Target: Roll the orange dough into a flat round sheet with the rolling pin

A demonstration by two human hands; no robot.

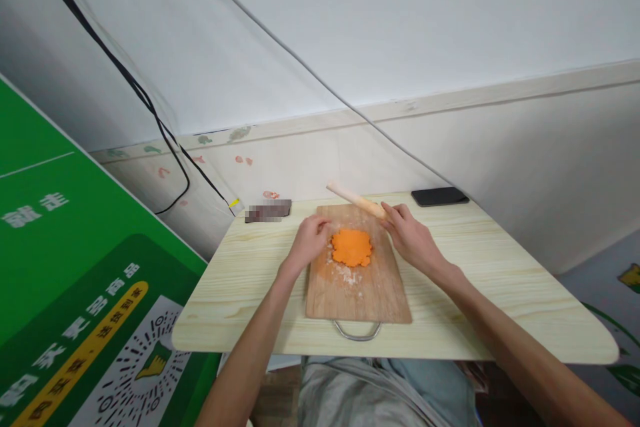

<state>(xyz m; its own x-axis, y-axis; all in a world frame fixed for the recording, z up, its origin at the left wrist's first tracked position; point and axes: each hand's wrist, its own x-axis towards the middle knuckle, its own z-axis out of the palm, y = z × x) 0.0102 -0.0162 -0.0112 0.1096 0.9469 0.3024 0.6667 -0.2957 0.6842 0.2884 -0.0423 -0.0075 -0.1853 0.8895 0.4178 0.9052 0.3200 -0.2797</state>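
Observation:
A flat piece of orange dough with ragged edges lies on a wooden cutting board, with white flour scattered around it. My right hand grips one end of a wooden rolling pin. The pin slants up and to the left, raised above the far part of the board. Just left of the dough, my left hand has its fingers drawn together in a pinch over the board. Whatever those fingers hold, if anything, is too small to make out.
The pale wooden table stands against a white wall. A black phone lies at the back right, and a blurred dark object at the back left. The board's metal handle points towards me. A green printed panel rises on the left.

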